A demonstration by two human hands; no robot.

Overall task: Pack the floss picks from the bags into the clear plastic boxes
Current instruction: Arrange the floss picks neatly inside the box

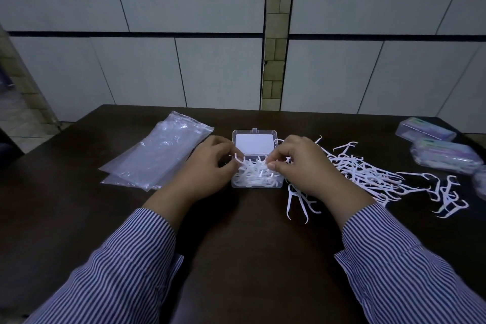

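Observation:
An open clear plastic box (278, 183) sits mid-table, its lid (254, 144) laid back, white floss picks (253, 176) heaped inside. My left hand (210, 168) is at the box's left edge, its fingertips pinching picks in the heap. My right hand (306, 166) is at the right edge, with thumb and curled fingers also pinching picks. A loose pile of white floss picks (368, 173) spreads over the table to the right. Empty clear bags (157, 151) lie flat at the left.
Two closed clear boxes (444, 155) with coloured contents stand at the far right, near the table's edge. The dark table (249, 244) has a tiled wall behind it. Striped sleeves cover both forearms.

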